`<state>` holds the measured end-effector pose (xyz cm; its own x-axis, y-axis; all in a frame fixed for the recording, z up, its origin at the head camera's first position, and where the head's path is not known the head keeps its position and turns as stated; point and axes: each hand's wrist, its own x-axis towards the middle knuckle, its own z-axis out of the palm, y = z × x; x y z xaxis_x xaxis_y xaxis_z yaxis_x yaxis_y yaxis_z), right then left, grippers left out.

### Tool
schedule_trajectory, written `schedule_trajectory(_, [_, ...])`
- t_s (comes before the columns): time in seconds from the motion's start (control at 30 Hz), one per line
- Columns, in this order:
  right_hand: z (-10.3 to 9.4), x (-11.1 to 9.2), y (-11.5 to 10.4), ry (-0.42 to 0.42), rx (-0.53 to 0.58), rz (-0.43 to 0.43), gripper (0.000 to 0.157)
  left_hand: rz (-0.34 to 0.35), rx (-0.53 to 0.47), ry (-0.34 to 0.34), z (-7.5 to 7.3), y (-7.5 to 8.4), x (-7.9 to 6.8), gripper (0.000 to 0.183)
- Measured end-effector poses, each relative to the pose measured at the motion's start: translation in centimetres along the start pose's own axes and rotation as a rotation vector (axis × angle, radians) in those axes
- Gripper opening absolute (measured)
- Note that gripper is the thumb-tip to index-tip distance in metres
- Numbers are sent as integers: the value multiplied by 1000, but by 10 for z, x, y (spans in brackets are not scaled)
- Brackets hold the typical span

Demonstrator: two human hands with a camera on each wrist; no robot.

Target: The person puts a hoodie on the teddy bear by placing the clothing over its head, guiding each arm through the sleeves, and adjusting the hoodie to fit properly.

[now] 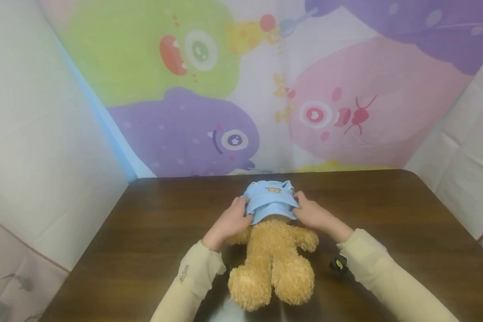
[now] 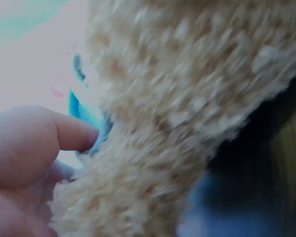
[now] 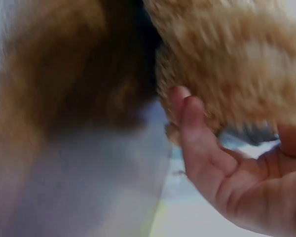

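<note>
A tan, curly-furred teddy bear (image 1: 270,246) lies on its back or front on the table, legs toward me. A light blue garment (image 1: 267,197) with a small brown patch covers its head, so the face is hidden. My left hand (image 1: 235,217) grips the garment's left edge; in the left wrist view the thumb (image 2: 76,133) presses on blue cloth beside the fur. At the opposite edge, my right hand (image 1: 311,215) pinches the cloth. Two fingers (image 3: 190,116) of that hand lie against the fur in the right wrist view.
The dark brown wooden table (image 1: 153,237) extends around the bear. A small black object with a yellow-green mark (image 1: 339,265) lies by the right sleeve. Behind the table's far edge hangs a cartoon-printed cloth (image 1: 265,125), with pale panels (image 1: 44,134) at the sides.
</note>
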<state>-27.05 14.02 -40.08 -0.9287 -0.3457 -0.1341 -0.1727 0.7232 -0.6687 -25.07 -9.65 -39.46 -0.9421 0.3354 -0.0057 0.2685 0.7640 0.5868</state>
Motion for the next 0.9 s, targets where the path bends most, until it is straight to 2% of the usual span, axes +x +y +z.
schedule_trajectory(0.17, [-11,-7,-6,-102,-1,-26,30,75,66,-49,-10,3,-4,34])
schedule_trajectory(0.33, [-21,-13,-13,-196,-82,-63,22,144,136,-131,-18,4,-5,25])
schedule_trajectory(0.47, [-27,-16,-18,-220,-141,-86,17,149,112,-177,-21,5,-6,23])
schedule_trajectory(0.6, [-33,-17,-21,-219,-217,-99,9,142,23,-204,-22,6,-6,19])
schedule_trajectory(0.73, [-39,-17,-22,-199,-239,-108,4,150,23,-186,-25,7,-5,18])
schedule_trajectory(0.8, [-42,-16,-21,-147,-212,-131,9,148,18,-157,-28,7,-3,17])
schedule_trajectory(0.9, [-47,-13,-21,-30,-165,-168,21,116,-58,-106,-32,8,0,14])
